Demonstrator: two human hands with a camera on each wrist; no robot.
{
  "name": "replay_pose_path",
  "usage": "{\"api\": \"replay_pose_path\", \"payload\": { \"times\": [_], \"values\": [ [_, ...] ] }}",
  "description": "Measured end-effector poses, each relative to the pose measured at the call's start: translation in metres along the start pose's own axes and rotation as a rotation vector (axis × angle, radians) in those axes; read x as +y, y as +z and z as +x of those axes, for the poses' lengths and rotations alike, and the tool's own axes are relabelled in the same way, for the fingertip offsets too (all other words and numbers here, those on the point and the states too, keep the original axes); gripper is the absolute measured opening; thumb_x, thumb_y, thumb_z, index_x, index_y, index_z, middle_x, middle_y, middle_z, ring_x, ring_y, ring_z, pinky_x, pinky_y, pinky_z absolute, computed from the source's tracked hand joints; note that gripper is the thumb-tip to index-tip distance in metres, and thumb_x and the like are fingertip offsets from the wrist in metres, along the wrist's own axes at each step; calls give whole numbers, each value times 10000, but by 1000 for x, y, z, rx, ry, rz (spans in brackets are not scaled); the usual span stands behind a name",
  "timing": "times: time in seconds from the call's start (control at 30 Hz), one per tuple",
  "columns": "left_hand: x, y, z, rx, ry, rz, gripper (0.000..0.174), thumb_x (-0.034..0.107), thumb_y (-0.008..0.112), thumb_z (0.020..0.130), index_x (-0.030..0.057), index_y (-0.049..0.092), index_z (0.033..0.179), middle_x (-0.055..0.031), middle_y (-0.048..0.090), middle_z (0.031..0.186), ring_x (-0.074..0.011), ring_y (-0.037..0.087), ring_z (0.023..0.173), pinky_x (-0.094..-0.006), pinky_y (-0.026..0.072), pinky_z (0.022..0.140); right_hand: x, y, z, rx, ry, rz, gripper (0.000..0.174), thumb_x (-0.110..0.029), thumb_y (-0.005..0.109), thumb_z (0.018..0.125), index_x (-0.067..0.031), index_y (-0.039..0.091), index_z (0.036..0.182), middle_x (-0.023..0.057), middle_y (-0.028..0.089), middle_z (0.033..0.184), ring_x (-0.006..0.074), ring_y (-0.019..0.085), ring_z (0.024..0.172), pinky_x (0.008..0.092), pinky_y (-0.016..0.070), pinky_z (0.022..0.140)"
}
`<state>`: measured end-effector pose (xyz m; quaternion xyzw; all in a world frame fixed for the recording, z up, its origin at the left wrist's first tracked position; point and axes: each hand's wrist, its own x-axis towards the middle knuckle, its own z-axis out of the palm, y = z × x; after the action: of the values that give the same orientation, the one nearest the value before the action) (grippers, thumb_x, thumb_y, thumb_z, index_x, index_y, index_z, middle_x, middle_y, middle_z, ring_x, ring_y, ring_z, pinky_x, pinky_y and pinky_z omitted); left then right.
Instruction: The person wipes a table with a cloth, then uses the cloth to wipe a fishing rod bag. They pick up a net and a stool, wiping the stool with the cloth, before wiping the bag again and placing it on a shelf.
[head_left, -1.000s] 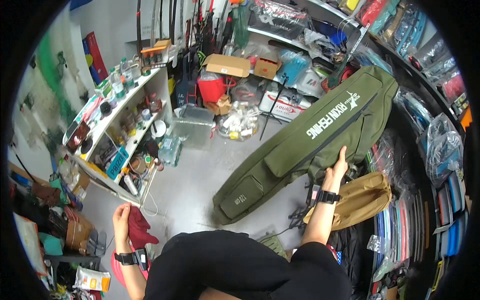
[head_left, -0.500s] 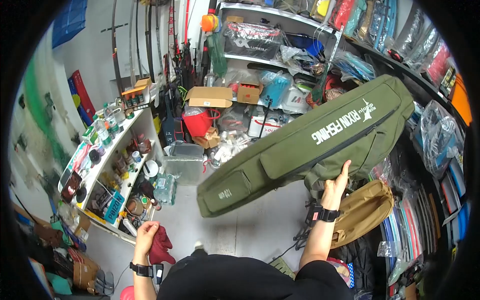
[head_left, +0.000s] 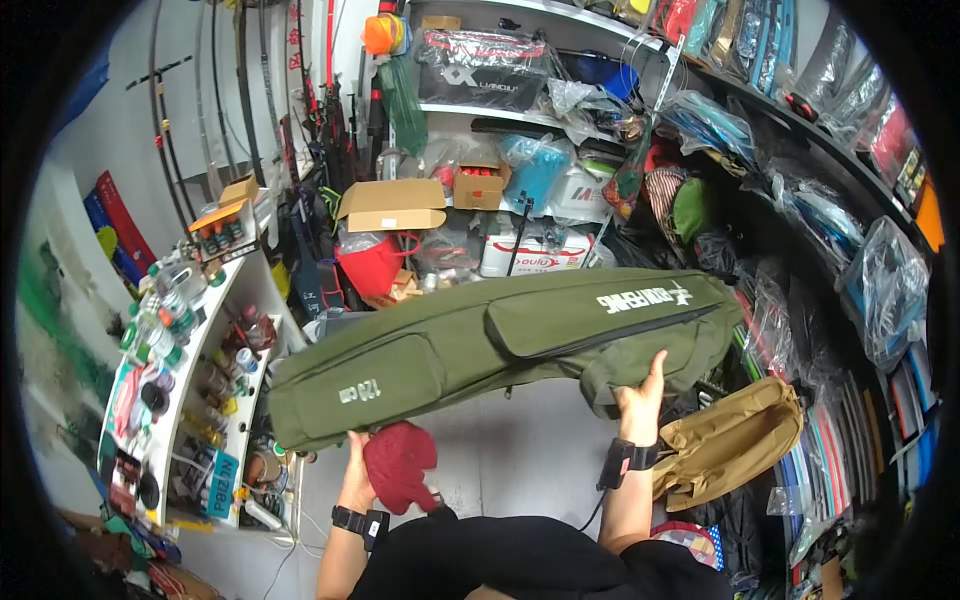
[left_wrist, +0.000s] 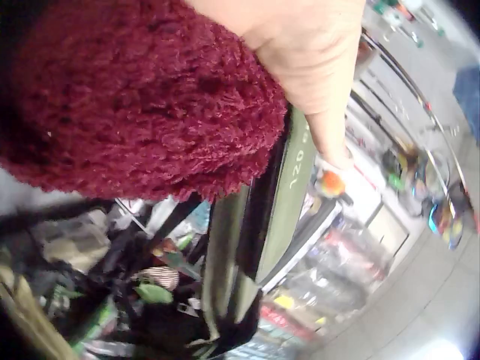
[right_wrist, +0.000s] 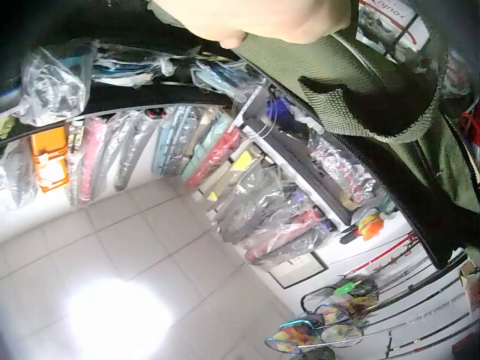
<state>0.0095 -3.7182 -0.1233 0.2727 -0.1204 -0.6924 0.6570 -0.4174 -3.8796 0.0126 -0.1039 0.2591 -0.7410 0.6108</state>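
A long green fishing rod bag, marked "120 cm" at its left end, is held out across the front of the body. My right hand grips it under the right half by the strap, thumb up along the side. At the lower left end, my left hand has its thumb at the bag's edge and holds a fuzzy maroon cloth. In the left wrist view the cloth bulges below the hand, close against the bag. The fingers of both hands are largely hidden.
A white shelf unit with bottles and jars stands at the left. An open tan bag lies at the right beside shelves of wrapped goods. Boxes, a red bucket and fishing rods line the back; grey floor shows below.
The rod bag has swung from a steep slant to nearly level, its left end moving left and its right end lowering. My left hand, with the cloth, has moved right and up to that left end.
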Motion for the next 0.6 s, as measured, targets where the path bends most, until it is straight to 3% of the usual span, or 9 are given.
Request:
{"api": "replay_pose_path", "payload": {
  "times": [0.1, 0.13, 0.2, 0.23, 0.27, 0.4, 0.5, 0.53, 0.6],
  "values": [
    [18, 4, 41, 41, 82, -224, 787, 696, 463, 797, 77, 438, 1282, -129, 533, 1245, -303, 522, 1133, -463, 439, 945, 36, 21, 27, -44, 65, 48, 558, -490, 635, 809, -85, 550, 1185, 79, 579, 1202, 293, 526, 1104, 477, 369, 1004],
    [27, 2, 55, 123, 132, -265, 786, 695, 505, 779, 65, 467, 1248, -128, 564, 1195, -316, 550, 1076, -472, 454, 910, 46, 25, 39, -60, 119, 65, 570, -485, 632, 813, -80, 536, 1203, 87, 563, 1225, 303, 507, 1129, 492, 350, 1016],
    [48, -4, 75, 95, 92, -274, 742, 662, 510, 801, 59, 483, 1232, -133, 569, 1180, -310, 555, 1061, -473, 460, 895, 64, 32, 63, -83, 183, 88, 605, -484, 623, 818, -66, 503, 1238, 110, 525, 1275, 327, 461, 1188, 528, 302, 1043],
    [59, -2, 82, 66, 65, -286, 698, 630, 515, 824, 54, 499, 1217, -139, 574, 1166, -305, 560, 1045, -473, 466, 880, 72, 43, 67, -86, 195, 97, 590, -470, 618, 828, -65, 500, 1240, 111, 524, 1276, 317, 465, 1186, 511, 316, 1040],
    [70, 30, 82, 228, 90, -263, 636, 618, 551, 807, 42, 564, 1077, -138, 626, 989, -309, 605, 859, -460, 503, 766, 77, 49, 73, -90, 210, 135, 580, -458, 616, 834, -63, 497, 1242, 109, 525, 1275, 312, 468, 1184, 502, 323, 1038],
    [78, 21, 104, 225, -88, -229, 575, 604, 540, 814, 50, 572, 965, -148, 612, 843, -307, 600, 720, -454, 511, 642, 85, 74, 101, -107, 220, 135, 554, -425, 613, 850, -59, 491, 1248, 102, 528, 1269, 296, 479, 1171, 476, 342, 1033],
    [83, 52, 120, 236, -139, -173, 581, 596, 540, 818, 47, 573, 1006, -154, 616, 874, -308, 604, 751, -451, 512, 656, 87, 79, 136, -101, 232, 162, 564, -418, 625, 843, -54, 488, 1251, 100, 527, 1272, 293, 481, 1169, 475, 343, 1033],
    [80, 63, 126, 199, -71, -162, 590, 581, 539, 826, 39, 569, 1056, -164, 621, 921, -323, 606, 791, -453, 515, 679, 88, 83, 148, -102, 225, 149, 566, -405, 641, 834, -51, 490, 1248, 96, 528, 1270, 286, 482, 1169, 465, 346, 1033],
    [73, 51, 156, 257, -56, -147, 595, 577, 538, 829, 35, 565, 1075, -169, 622, 947, -332, 606, 812, -460, 516, 695, 90, 93, 176, -123, 224, 153, 563, -402, 646, 831, -50, 494, 1244, 94, 532, 1264, 284, 482, 1169, 462, 347, 1033]
  ]
}}
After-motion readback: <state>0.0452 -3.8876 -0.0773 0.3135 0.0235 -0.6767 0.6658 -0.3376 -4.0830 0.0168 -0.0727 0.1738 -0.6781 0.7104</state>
